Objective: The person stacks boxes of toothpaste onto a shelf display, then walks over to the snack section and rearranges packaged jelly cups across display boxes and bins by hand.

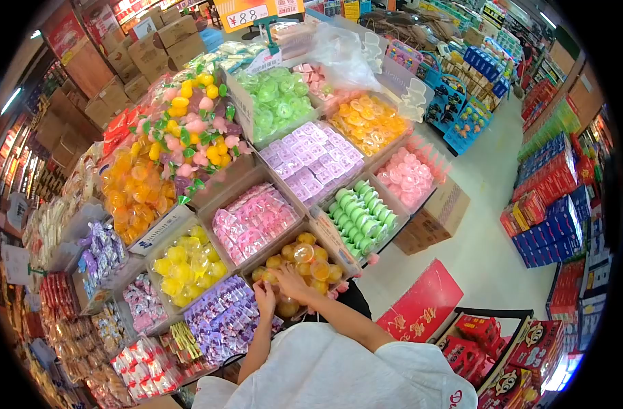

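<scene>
Both my hands are in a bin [352,262] of round, amber-coloured jelly cups [320,270] with clear lids. My right hand [292,282] lies across the cups from the right, fingers stretched out over them. At the bin's left side, my left hand [264,300] points upward, its fingers extended against the cups. The two hands are close together, and no cup is plainly lifted in either. Bordering this bin are yellow jelly cups [189,266], purple-wrapped sweets [219,317], pink packets [255,223] and green-and-white cups [360,218].
More bins hold lilac packets [311,160], green jellies [279,102], orange jellies [368,123] and pink jellies [405,176]. A cardboard box [434,218] sits on the floor right of the display. Stacked red and blue boxes [546,204] stand across the aisle. A red sign [424,300] leans nearby.
</scene>
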`<state>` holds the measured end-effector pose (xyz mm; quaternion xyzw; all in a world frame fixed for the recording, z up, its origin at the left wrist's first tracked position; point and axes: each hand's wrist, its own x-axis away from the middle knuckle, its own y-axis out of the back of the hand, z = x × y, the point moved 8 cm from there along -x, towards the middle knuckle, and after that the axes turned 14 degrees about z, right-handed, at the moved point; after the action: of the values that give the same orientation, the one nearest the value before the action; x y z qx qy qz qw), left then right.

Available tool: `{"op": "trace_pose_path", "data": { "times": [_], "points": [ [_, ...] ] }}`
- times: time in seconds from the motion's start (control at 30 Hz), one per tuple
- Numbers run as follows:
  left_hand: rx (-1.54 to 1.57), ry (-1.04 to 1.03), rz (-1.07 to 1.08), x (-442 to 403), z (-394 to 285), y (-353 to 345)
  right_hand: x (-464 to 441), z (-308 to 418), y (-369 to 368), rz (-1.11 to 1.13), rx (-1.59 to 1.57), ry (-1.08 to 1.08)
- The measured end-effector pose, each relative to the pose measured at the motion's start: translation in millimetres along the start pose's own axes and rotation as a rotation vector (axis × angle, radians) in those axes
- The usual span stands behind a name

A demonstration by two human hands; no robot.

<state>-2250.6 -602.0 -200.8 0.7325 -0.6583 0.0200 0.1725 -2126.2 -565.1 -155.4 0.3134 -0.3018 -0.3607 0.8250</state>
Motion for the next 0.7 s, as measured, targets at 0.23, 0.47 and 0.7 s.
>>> {"op": "trace_pose_path", "data": {
  "times": [0.23, 0.47, 0.7],
  "points": [
    [0.032, -0.03, 0.005, -5.2, 6.2, -0.9, -1.4, 1.4, 3.7, 0.139, -0.042, 0.006],
    [-0.058, -0.063, 0.026, -14.2, 16.5, 3.5, 20.1, 2.1, 6.7, 0.014, -0.121, 0.059],
    [0.018, 0.009, 0.033, -7.0, 4.1, -2.2, 118.5, -5.6, 78.0, -0.29, -0.203, 0.133]
  ]
}}
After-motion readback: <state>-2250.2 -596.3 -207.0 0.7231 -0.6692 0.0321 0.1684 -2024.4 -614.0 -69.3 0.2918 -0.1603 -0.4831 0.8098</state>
